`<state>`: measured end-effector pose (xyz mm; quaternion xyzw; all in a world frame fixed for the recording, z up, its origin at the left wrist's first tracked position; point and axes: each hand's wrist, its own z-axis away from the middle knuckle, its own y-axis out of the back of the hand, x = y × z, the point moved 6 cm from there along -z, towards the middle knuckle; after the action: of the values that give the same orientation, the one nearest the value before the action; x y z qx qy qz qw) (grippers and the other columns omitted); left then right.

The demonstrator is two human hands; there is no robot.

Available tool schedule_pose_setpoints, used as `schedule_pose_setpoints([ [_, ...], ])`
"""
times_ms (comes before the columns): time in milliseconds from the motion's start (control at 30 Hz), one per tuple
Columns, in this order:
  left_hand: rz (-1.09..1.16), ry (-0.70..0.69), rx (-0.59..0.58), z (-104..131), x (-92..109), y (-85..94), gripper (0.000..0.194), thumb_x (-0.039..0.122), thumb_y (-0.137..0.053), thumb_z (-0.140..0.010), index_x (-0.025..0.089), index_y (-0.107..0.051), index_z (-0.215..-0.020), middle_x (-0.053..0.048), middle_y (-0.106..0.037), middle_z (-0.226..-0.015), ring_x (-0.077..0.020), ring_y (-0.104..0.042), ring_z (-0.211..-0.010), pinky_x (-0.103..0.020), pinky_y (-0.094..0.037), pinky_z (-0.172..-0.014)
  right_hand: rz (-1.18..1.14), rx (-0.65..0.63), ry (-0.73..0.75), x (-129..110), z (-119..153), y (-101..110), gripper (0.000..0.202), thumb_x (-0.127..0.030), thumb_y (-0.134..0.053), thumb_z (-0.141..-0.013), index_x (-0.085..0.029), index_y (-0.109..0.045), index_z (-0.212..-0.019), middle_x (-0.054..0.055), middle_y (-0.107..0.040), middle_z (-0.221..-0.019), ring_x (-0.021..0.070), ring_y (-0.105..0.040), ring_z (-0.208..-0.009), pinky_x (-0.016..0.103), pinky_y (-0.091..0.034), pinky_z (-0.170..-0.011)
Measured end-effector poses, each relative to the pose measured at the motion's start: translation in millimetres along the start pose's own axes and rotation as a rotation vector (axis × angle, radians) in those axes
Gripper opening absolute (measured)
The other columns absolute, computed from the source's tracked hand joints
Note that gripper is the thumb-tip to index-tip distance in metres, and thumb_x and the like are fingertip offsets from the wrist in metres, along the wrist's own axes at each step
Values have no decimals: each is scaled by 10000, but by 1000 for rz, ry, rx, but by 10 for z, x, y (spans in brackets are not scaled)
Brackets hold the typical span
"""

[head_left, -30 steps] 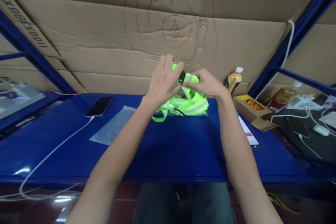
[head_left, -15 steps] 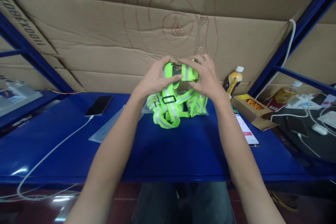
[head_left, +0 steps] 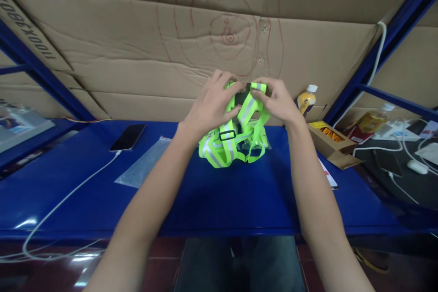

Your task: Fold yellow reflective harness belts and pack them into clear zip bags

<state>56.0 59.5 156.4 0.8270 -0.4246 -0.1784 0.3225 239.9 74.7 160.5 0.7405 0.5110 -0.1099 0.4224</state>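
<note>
Neon-green fabric straps with grey reflective stripes [head_left: 214, 153] sat bunched centre-frame on the glossy blue table [head_left: 219, 200], left hand [head_left: 214, 102] half-curled gripping one side, right hand [head_left: 280, 102] pinched nearly closed on another.

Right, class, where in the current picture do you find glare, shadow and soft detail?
Head view: white glare near the left front edge of the glossy blue table; streaky bright reflections on the dark red tiled floor; a faint, soft-edged shadow on the tabletop in front of the yellow-green reflective straps; fine detail looks slightly soft throughout.
</note>
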Motion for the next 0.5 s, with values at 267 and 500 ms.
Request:
schedule_pose_setpoints([
  [267, 54, -78, 18, 31, -14, -170, 365, 297, -647, -1009, 243, -679, -1368, -159, -649, -1526, -360, -583, -1423, -555, -467, -1218, -21, -36, -35, -13, 35, 47, 387, -642, -795, -879, -264, -731, -939, 64, -740, -932, 276, -671, -918, 451, -594, -866],
  [500, 42, -79, -43, 51, -61, -262, 366, 373, -647, -1037, 251, -678, -1381, -162, -669, -1480, -370, -596, -1389, -559, -480, -1189, -148, -110, -135, 131, 69, -17, 539, -746, -874, -781, -257, -710, -940, 34, -683, -834, 226, -630, -771, 386, -571, -673],
])
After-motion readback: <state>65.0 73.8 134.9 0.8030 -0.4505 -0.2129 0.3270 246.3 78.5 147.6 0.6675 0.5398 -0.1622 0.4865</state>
